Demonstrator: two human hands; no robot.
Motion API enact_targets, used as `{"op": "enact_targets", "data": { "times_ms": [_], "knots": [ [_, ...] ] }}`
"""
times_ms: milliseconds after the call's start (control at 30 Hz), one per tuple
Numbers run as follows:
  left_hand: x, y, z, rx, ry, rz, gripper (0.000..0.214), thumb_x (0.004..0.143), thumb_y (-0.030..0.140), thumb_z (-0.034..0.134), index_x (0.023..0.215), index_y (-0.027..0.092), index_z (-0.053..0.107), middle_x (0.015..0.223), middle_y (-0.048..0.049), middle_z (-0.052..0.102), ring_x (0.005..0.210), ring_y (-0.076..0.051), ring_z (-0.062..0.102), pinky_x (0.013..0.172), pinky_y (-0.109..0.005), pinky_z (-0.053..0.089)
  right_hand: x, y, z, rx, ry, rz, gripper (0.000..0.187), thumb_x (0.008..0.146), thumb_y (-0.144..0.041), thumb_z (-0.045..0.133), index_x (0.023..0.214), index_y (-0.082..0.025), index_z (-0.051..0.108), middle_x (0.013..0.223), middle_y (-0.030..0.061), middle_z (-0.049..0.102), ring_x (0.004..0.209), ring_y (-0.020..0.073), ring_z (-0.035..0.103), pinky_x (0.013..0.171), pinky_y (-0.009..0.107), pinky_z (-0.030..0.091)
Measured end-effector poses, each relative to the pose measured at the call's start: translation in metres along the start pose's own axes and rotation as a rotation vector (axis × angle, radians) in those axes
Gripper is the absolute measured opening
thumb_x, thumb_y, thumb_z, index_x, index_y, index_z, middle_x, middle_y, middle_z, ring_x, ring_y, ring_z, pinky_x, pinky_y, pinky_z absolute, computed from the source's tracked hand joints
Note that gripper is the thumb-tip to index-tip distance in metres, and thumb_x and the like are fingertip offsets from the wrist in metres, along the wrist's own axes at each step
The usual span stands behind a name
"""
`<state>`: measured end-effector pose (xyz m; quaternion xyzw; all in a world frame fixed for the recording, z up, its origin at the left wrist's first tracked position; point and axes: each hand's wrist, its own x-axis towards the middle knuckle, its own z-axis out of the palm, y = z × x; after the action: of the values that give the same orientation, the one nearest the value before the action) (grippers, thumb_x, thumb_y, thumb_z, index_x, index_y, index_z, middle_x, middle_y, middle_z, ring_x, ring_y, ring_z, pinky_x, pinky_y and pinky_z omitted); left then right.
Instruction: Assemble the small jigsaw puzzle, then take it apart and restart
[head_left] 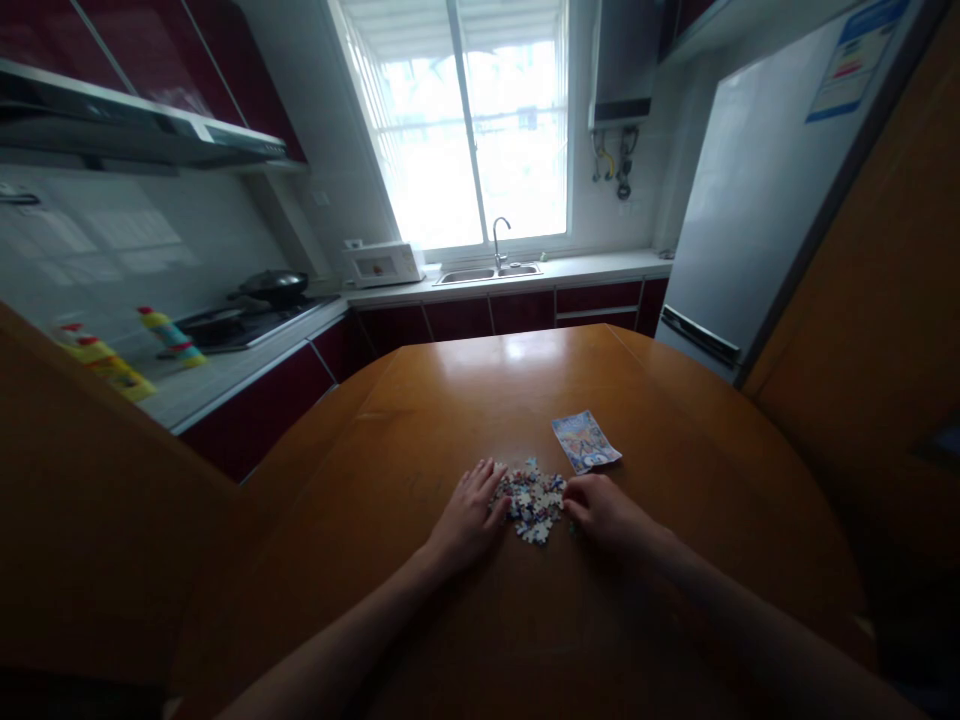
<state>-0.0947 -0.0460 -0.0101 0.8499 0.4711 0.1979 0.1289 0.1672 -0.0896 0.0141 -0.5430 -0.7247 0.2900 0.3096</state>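
Note:
A loose heap of small jigsaw puzzle pieces (534, 503) lies on the wooden table, some showing pale backs and others coloured print. My left hand (472, 510) rests at the heap's left side, fingers stretched out and thumb apart, the fingertips touching the pieces. At the right edge of the heap, my right hand (602, 506) is closed, with its fingers curled and the tips together against the pieces. Whatever those fingertips hold is too small and hidden to make out. Just beyond the right hand lies a creased printed picture sheet (586, 441).
The wooden table (480, 390) has a rounded outline. Behind it runs a counter with a sink (487, 274) and a white microwave (384, 265). To the left are a stove with a wok (276, 286) and yellow bottles (171, 336). A fridge (765, 190) stands at the right.

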Motion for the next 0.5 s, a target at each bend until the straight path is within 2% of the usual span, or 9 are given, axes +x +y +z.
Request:
{"op": "enact_targets", "data": {
  "times_ms": [133,200,267,367,433,500],
  "knots": [
    [-0.006,0.012,-0.003,-0.035,-0.082,0.08,0.054,0.099,0.042,0.047,0.149,0.021,0.043,0.157,-0.0153,0.035,0.149,-0.029,0.027,0.121,-0.053,0.025,-0.006,-0.017,0.018,0.201,-0.1,-0.118,0.019,0.082,-0.015,0.053,0.082,-0.018,0.072,0.075,0.0026,0.072,0.067,0.0165,0.061,0.063,0.025,0.045],
    [-0.008,0.019,-0.006,-0.088,-0.116,0.124,0.056,0.099,0.04,0.046,0.151,0.022,0.038,0.158,-0.0135,0.033,0.149,-0.027,0.027,0.121,-0.049,0.027,-0.003,-0.014,0.018,0.245,-0.042,-0.096,0.021,0.082,-0.014,0.051,0.082,-0.018,0.072,0.074,0.0031,0.071,0.067,0.0168,0.061,0.063,0.026,0.045],
    [-0.009,0.025,-0.011,-0.134,-0.146,0.179,0.057,0.099,0.039,0.048,0.152,0.024,0.036,0.16,-0.0113,0.032,0.149,-0.025,0.028,0.121,-0.046,0.029,0.004,-0.005,0.012,0.215,0.073,-0.041,0.022,0.082,-0.014,0.05,0.082,-0.017,0.071,0.075,0.0045,0.071,0.069,0.0179,0.062,0.066,0.028,0.047],
    [-0.01,0.03,-0.015,-0.171,-0.169,0.267,0.058,0.097,0.036,0.052,0.152,0.024,0.037,0.161,-0.0104,0.03,0.148,-0.026,0.031,0.121,-0.045,0.031,0.013,0.009,0.001,0.114,0.213,-0.005,0.024,0.084,-0.012,0.048,0.087,-0.015,0.072,0.086,0.0091,0.071,0.082,0.0214,0.064,0.078,0.032,0.049],
    [-0.011,0.032,-0.017,-0.171,-0.163,0.316,0.059,0.096,0.034,0.054,0.152,0.024,0.037,0.16,-0.0106,0.03,0.148,-0.027,0.03,0.121,-0.046,0.031,0.016,0.015,0.0,0.068,0.214,-0.042,0.027,0.084,-0.009,0.048,0.093,-0.014,0.072,0.097,0.0119,0.071,0.093,0.0229,0.064,0.089,0.035,0.048],
    [-0.012,0.033,-0.016,-0.144,-0.162,0.347,0.066,0.094,0.038,0.059,0.154,0.024,0.033,0.161,-0.0104,0.028,0.149,-0.029,0.026,0.122,-0.049,0.029,0.014,0.016,0.005,0.044,0.158,-0.106,0.033,0.082,-0.004,0.047,0.101,-0.014,0.072,0.106,0.0133,0.069,0.102,0.0233,0.062,0.096,0.036,0.046]
  ]
}}
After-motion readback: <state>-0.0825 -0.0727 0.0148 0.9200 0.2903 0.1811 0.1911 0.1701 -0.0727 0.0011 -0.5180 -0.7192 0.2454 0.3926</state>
